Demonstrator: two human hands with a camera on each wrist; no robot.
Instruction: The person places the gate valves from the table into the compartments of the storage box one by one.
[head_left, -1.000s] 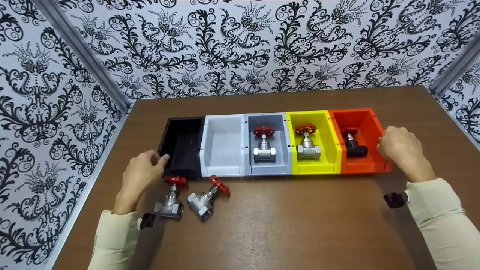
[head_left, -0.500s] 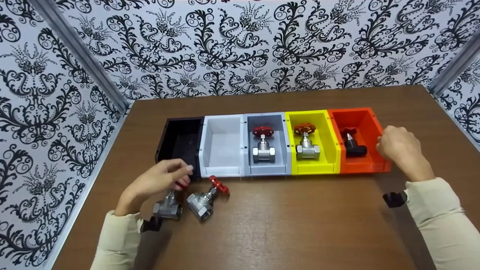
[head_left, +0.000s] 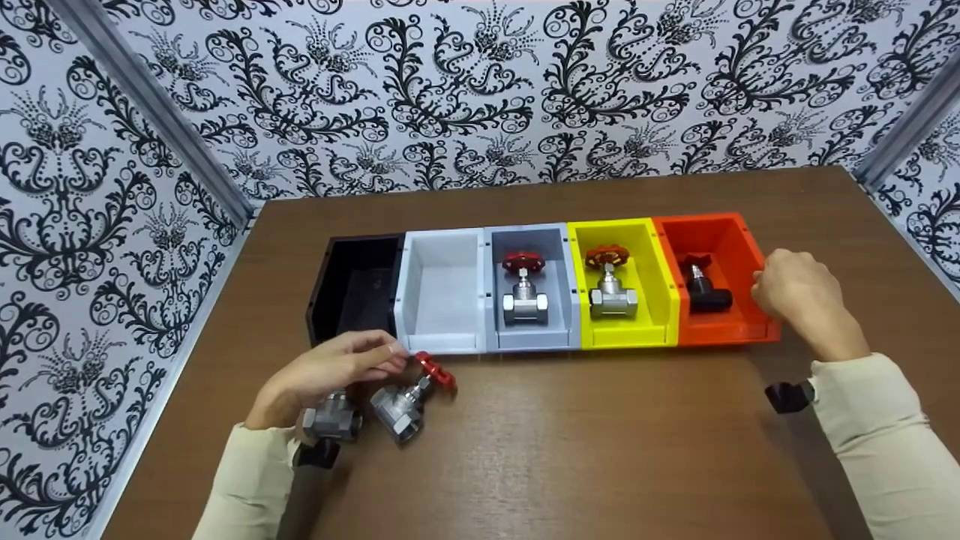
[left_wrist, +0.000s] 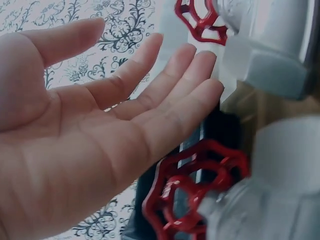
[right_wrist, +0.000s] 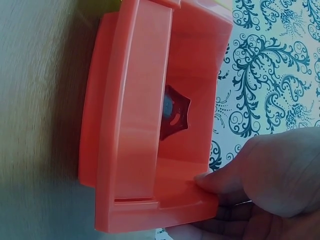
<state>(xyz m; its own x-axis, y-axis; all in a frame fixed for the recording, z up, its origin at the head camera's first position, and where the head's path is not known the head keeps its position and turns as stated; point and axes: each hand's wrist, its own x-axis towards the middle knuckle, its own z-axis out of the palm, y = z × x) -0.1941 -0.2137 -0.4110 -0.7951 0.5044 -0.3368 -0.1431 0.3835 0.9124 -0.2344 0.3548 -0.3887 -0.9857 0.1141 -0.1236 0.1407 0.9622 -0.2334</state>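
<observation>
My left hand (head_left: 341,366) is above the table in front of the black bin, fingers extended and thumb apart in the left wrist view. It covers the handwheel of the left valve (head_left: 330,420) in the head view. Its fingertips are close to the red handwheel (head_left: 436,373) of the right valve (head_left: 397,412), which lies tilted on the table. Over at the right, my right hand (head_left: 802,291) grips the side wall of the orange bin (right_wrist: 135,110). The thumb (right_wrist: 220,180) is inside that wall and the other fingers are outside it.
Five joined bins form a row: black (head_left: 318,307), white (head_left: 442,341), grey (head_left: 534,339), yellow (head_left: 628,336) and orange. Red-wheeled valves stand in the grey and yellow bins; the orange bin holds a black-bodied valve (head_left: 709,298). A patterned wall (head_left: 480,97) rises behind the table.
My left hand has moved right and toward me, from the black bin's left side over the left valve to the right valve's handwheel. My right hand keeps its grip on the orange bin.
</observation>
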